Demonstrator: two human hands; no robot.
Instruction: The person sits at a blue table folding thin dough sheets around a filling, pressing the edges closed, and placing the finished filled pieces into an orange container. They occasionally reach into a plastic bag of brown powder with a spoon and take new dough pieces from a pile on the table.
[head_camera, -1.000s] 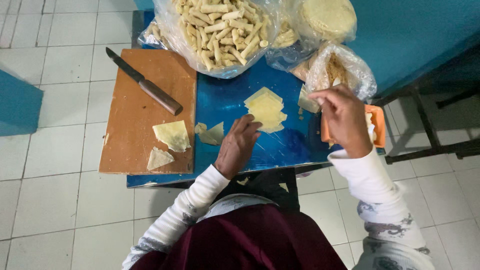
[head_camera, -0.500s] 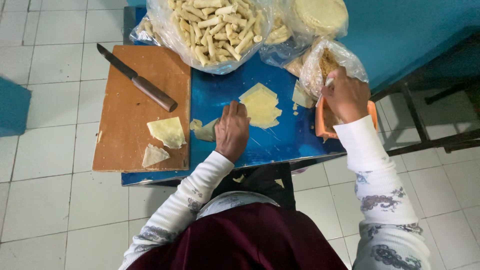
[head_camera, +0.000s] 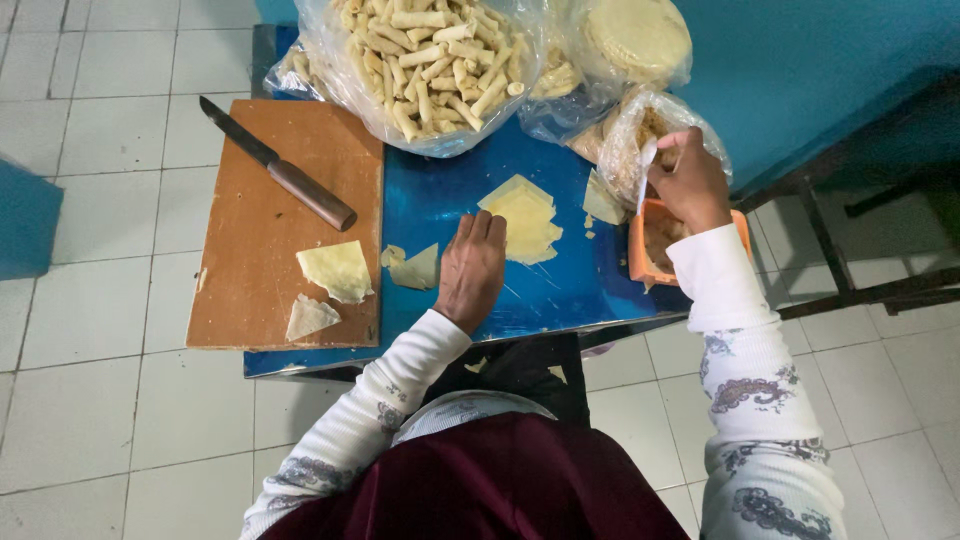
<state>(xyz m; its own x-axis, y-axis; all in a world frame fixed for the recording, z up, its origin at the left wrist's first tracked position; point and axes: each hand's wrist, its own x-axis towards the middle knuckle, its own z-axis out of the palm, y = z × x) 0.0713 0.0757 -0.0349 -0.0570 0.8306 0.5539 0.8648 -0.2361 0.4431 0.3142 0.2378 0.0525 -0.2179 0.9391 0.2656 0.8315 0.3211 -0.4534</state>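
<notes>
Filling step: right hand (head_camera: 690, 180) grips white spoon (head_camera: 645, 165) over orange tub (head_camera: 740, 225). Left hand (head_camera: 472, 268) flat, loose, on blue table (head_camera: 560, 290) beside wrapper stack (head_camera: 525, 215). Next needs level spoon, centred wrapper.
</notes>
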